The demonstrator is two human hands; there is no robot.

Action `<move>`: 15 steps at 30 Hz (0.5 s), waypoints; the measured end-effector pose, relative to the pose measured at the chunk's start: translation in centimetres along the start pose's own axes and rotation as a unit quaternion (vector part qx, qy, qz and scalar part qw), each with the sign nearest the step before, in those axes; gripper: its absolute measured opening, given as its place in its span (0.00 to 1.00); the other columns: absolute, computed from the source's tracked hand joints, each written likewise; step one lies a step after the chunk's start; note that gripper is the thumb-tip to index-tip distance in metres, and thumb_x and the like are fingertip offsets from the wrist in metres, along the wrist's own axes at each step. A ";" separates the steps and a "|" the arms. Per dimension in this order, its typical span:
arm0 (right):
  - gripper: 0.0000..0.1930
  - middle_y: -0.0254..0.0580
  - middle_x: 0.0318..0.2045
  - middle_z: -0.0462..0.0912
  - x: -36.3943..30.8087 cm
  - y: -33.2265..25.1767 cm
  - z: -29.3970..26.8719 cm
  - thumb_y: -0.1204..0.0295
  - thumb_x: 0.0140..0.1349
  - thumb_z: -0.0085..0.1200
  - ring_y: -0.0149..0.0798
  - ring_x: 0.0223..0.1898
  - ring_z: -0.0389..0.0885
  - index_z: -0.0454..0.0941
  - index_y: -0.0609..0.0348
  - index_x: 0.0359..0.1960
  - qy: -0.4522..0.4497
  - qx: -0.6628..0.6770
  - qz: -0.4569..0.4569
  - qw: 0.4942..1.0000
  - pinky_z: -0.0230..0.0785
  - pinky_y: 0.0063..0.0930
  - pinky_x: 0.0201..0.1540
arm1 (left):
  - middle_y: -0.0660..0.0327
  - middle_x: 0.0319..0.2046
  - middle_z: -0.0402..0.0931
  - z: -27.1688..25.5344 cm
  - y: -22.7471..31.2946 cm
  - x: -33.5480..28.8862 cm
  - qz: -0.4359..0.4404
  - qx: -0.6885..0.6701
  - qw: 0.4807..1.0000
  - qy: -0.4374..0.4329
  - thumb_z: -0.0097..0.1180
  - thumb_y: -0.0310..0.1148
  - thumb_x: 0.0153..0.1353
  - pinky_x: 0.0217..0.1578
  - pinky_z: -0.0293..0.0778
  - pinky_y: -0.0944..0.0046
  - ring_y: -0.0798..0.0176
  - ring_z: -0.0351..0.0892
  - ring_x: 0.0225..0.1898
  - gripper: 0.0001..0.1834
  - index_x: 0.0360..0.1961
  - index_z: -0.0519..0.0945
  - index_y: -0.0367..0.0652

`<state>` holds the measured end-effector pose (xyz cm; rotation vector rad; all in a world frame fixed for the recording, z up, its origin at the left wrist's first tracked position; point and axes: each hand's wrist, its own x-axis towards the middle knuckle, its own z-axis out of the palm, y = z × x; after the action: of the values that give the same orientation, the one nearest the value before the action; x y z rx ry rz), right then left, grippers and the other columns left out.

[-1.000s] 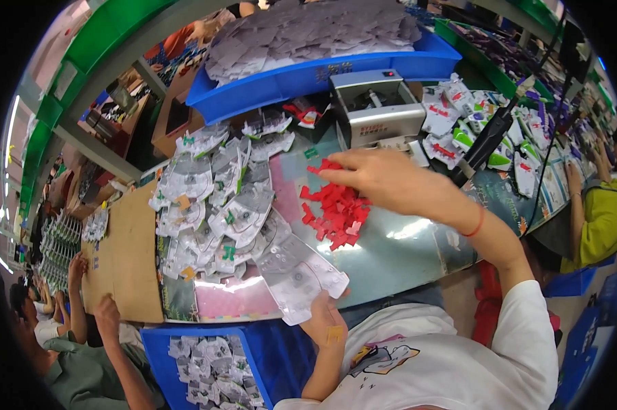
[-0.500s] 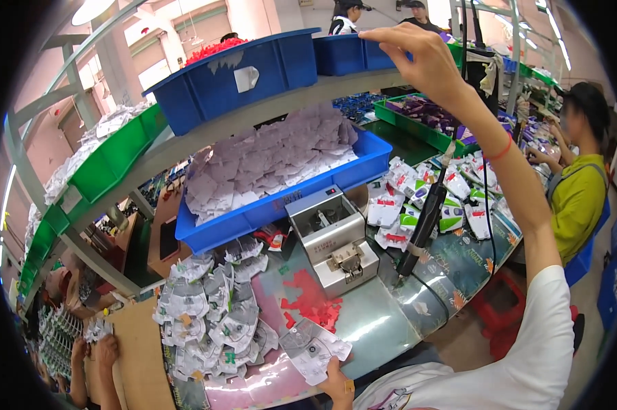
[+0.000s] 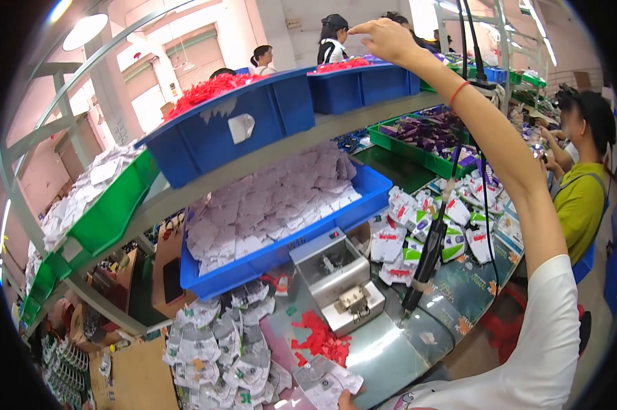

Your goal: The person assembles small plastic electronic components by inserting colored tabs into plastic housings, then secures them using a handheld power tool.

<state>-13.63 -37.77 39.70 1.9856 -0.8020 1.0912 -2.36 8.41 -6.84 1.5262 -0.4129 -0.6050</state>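
My left hand (image 3: 348,400) is at the lower edge, its thumb over the corner of a flat white printed card (image 3: 327,384); most of its fingers are cut off or hidden. Small flat red pieces (image 3: 325,339) lie loose just beyond that card. High up, my right hand (image 3: 385,39) reaches over the shelf above a blue bin (image 3: 366,89) that holds red pieces (image 3: 342,65). Its index finger is stretched out, and nothing shows in its fingers. A silver machine (image 3: 337,280) with a small metal fixture stands on the table between my arms.
A wide blue tray (image 3: 281,256) of white cards sits behind the machine. White packages (image 3: 219,348) are heaped at left, more colourful packs (image 3: 452,232) at right. A black corded tool (image 3: 428,263) hangs at right. A larger blue bin (image 3: 233,130) occupies the shelf. A co-worker (image 3: 582,184) sits at right.
The view has tipped upward, bringing the red pieces in the shelf bins into sight. My right hand has shifted slightly left over the bin. My left hand still has the white card.
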 end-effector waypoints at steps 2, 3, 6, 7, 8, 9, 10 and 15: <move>0.16 0.45 0.35 0.78 0.1 3.9 3.5 0.69 0.47 0.50 0.47 0.38 0.75 0.76 0.46 0.41 -0.082 -0.025 0.045 0.995 0.67 0.37 0.44 | 0.56 0.40 0.73 2.2 0.1 1.9 -0.022 0.008 0.999 -0.022 0.52 0.28 0.53 0.45 0.64 0.65 0.61 0.71 0.41 0.16 0.42 0.72 0.31; 0.16 0.46 0.36 0.78 0.9 5.7 4.7 0.68 0.46 0.51 0.48 0.38 0.76 0.76 0.47 0.41 -0.123 -0.019 0.061 0.990 0.68 0.36 0.43 | 0.56 0.40 0.73 2.7 1.0 2.7 -0.022 0.016 0.999 -0.033 0.52 0.28 0.53 0.44 0.64 0.65 0.61 0.71 0.41 0.16 0.42 0.71 0.31; 0.20 0.47 0.38 0.78 2.9 7.8 7.4 0.63 0.43 0.55 0.48 0.39 0.76 0.76 0.48 0.42 -0.205 0.009 0.062 0.977 0.68 0.36 0.44 | 0.57 0.39 0.73 3.6 4.5 4.7 -0.011 0.042 0.998 -0.035 0.52 0.28 0.52 0.43 0.64 0.65 0.61 0.71 0.40 0.17 0.43 0.71 0.32; 0.23 0.48 0.38 0.77 3.5 9.1 8.4 0.60 0.40 0.57 0.48 0.39 0.76 0.76 0.49 0.43 -0.273 0.039 0.089 0.957 0.68 0.35 0.44 | 0.57 0.39 0.73 3.9 5.7 4.9 -0.011 0.050 0.998 -0.041 0.52 0.28 0.52 0.43 0.64 0.65 0.61 0.71 0.40 0.17 0.44 0.71 0.32; 0.27 0.50 0.41 0.76 3.6 10.6 9.2 0.58 0.40 0.57 0.48 0.41 0.75 0.74 0.48 0.46 -0.352 0.037 0.070 0.933 0.67 0.34 0.46 | 0.57 0.39 0.73 4.3 6.9 5.2 -0.011 0.057 0.997 -0.048 0.53 0.28 0.52 0.43 0.65 0.65 0.61 0.71 0.40 0.17 0.44 0.70 0.32; 0.31 0.47 0.42 0.76 3.7 9.6 10.4 0.53 0.38 0.60 0.46 0.42 0.75 0.72 0.53 0.47 -0.396 0.018 0.092 0.913 0.67 0.35 0.46 | 0.57 0.39 0.73 4.2 8.3 5.7 -0.013 0.069 0.997 -0.041 0.53 0.28 0.52 0.42 0.65 0.65 0.61 0.71 0.39 0.18 0.44 0.70 0.33; 0.33 0.48 0.44 0.75 3.6 10.1 10.9 0.53 0.41 0.59 0.46 0.45 0.74 0.69 0.52 0.50 -0.428 0.055 0.073 0.899 0.66 0.35 0.48 | 0.57 0.39 0.73 4.4 9.5 6.1 -0.014 0.078 0.996 -0.042 0.53 0.28 0.52 0.42 0.65 0.66 0.61 0.71 0.39 0.18 0.44 0.70 0.33; 0.39 0.46 0.53 0.67 3.4 13.7 13.4 0.51 0.41 0.60 0.46 0.53 0.66 0.61 0.50 0.56 -0.523 0.068 0.138 0.839 0.60 0.34 0.53 | 0.57 0.38 0.73 5.3 14.7 8.2 -0.017 0.119 0.992 -0.049 0.54 0.27 0.51 0.40 0.65 0.66 0.62 0.71 0.38 0.20 0.46 0.69 0.35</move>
<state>-17.12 -56.80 41.58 2.6186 -1.6255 0.0716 2.50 -1.54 6.93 1.7384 -0.5506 -0.6776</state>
